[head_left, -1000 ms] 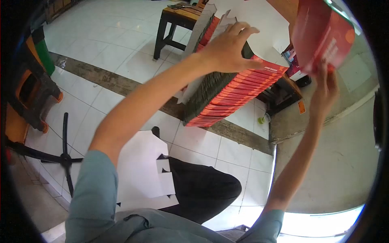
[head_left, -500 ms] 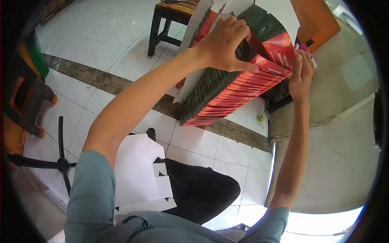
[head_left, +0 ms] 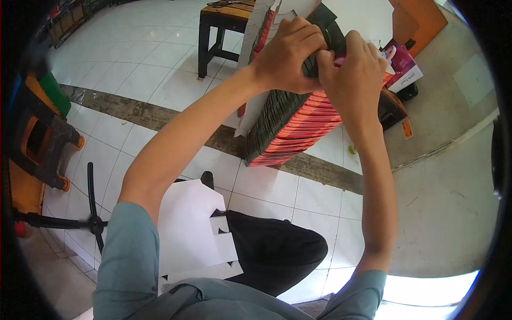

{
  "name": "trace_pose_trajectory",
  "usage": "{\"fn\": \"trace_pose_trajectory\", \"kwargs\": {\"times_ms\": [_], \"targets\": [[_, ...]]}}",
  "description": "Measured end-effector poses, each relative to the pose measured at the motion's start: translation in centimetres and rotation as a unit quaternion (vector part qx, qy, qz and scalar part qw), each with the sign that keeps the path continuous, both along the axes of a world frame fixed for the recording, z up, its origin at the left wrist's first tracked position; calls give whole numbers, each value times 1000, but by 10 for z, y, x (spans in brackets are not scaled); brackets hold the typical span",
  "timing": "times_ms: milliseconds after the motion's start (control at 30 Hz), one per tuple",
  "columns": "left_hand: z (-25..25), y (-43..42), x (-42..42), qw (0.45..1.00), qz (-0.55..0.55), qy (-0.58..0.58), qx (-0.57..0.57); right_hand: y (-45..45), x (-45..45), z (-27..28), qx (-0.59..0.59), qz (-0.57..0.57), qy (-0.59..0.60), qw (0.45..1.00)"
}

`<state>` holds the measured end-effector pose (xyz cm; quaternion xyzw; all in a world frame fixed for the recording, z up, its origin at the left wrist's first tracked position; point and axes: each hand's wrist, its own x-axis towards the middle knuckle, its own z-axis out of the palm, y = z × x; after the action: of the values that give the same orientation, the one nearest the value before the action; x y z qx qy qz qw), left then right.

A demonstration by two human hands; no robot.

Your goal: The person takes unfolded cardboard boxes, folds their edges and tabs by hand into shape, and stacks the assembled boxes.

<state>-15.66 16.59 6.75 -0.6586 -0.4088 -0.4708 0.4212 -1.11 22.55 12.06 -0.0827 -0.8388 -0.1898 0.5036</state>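
A tall stack of red and dark green printed cartons [head_left: 304, 125] rises from the tiled floor. At its top, my left hand [head_left: 290, 56] curls around the dark green side, fingers and thumb bent on the upper carton. My right hand [head_left: 352, 74] reaches over the red side, and its thumb and fingers press on the same top carton near my left fingertips. The two hands almost touch, and they hide much of that carton. A flat white die-cut card sheet [head_left: 192, 226] lies over my lap.
A wooden stool [head_left: 226, 18] with scissors stands beyond the stack. Dark plastic stools [head_left: 42, 144] are at the left, above a black leg base [head_left: 96, 224]. A purple box [head_left: 405, 72] sits behind the stack, near the wall [head_left: 448, 208] on the right.
My right hand has come from the far right, where it held a red carton, to the top of the stack beside my left hand. My left hand has stayed near the stack's top.
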Motion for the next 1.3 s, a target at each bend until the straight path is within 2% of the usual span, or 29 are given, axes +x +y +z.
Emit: {"fn": "trace_pose_trajectory", "kwargs": {"times_ms": [33, 100, 333, 400, 533, 600, 633, 700, 733, 767, 800, 833, 867, 900, 933, 967, 1000, 1033, 1100, 1167, 1233, 1267, 1300], "targets": [[1, 0, -4, 1000, -1, 0, 1, 0, 3, 2, 1, -1, 0, 1000], [6, -1, -14, 997, 55, 37, -34, -3, 10, 8, -74, 26, -48, 996], [3, 15, -31, 997, 68, 28, 3, -2, 9, 20, -96, -2, -99, 990], [0, 15, -30, 997, 76, -11, -14, -2, 7, 21, -107, -26, -94, 989], [7, 3, -26, 991, 100, 17, -82, -2, 8, 15, -107, -47, -149, 982], [11, -7, -17, 995, 48, 3, -89, -1, 10, -9, 39, 15, -40, 998], [10, -8, -16, 994, 51, 2, -94, -8, 13, -21, 34, 18, -41, 998], [10, -8, -16, 998, 58, 9, -21, -46, 32, -52, 30, 94, 73, 992], [9, -15, -12, 995, 80, 10, -53, -77, 52, -84, -83, 173, 3, 981], [6, -20, -8, 995, 84, 13, -51, -113, 67, -124, -207, 272, -49, 939], [2, -24, -2, 997, 66, -4, -32, -151, 85, -157, -307, 314, -150, 886], [0, -31, 3, 999, 49, -20, -11, -179, 102, -203, -360, 342, -292, 818], [-3, -46, 15, 998, 27, -46, -14, -205, 118, -259, -286, 346, -475, 757], [-12, -64, 31, 995, 9, -89, -35, -237, 142, -301, -307, 416, -428, 742], [-27, -85, 47, 990, -4, -127, -57, -259, 161, -339, -296, 461, -467, 694], [-47, -112, 60, 988, -8, -130, -86, -277, 178, -345, -348, 470, -469, 662], [-72, -136, 76, 978, -51, -162, -122, -295, 196, -370, -326, 472, -471, 670], [-92, -165, 91, 967, -65, -158, -188, -302, 209, -364, -236, 433, -522, 696], [-127, -220, 118, 924, -101, -206, -304, -306, 226, -358, -178, 406, -520, 730], [-145, -264, 141, 885, -99, -282, -356, -311, 231, -374, -170, 429, -511, 725], [-160, -300, 162, 850, -80, -376, -360, -317, 231, -379, -172, 448, -503, 719], [-166, -318, 170, 850, -70, -375, -364, -322, 230, -373, -235, 421, -545, 686], [-169, -336, 176, 827, -50, -411, -380, -326, 227, -366, -298, 390, -582, 648]]}}
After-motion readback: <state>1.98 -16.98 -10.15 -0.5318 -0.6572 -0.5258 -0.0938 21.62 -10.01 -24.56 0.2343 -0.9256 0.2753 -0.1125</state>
